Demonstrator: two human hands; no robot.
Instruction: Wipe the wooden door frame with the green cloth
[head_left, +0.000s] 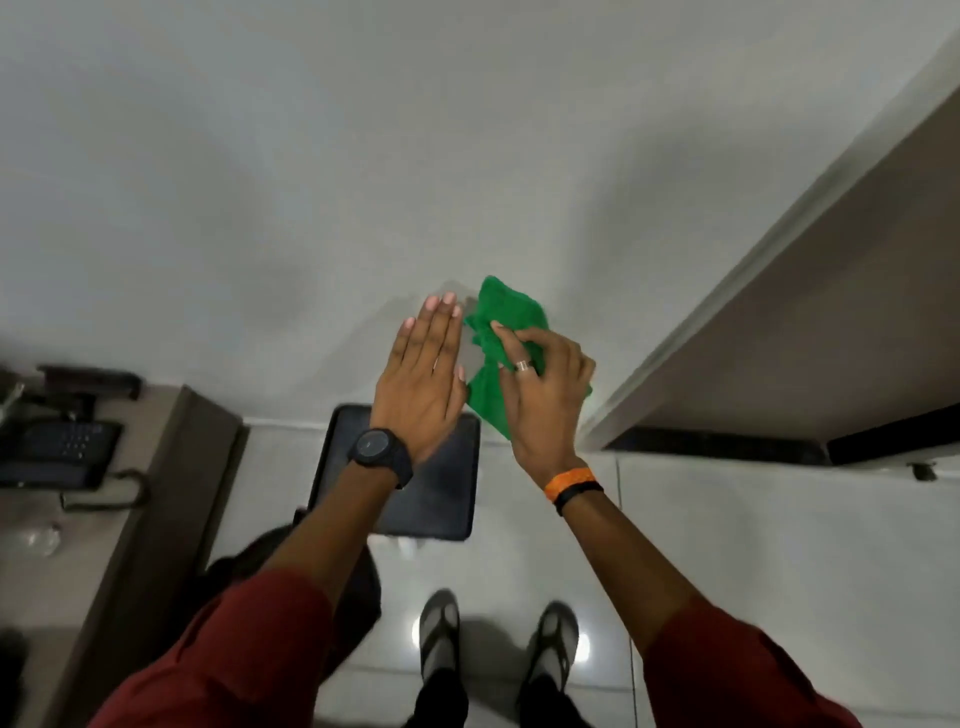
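Green cloth (501, 332) half hidden, right hand (543, 395) gripping

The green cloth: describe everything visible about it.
The green cloth is a bright, soft-looking fabric, bunched and creased rather than spread flat. The right hand grips its middle, fingers curled over it, so one lobe sticks up above the fingers and another hangs below the palm. The left hand, flat and open, lies beside its left edge; whether they touch is unclear. It is held up before the pale wall, left of the door frame, not touching the frame.
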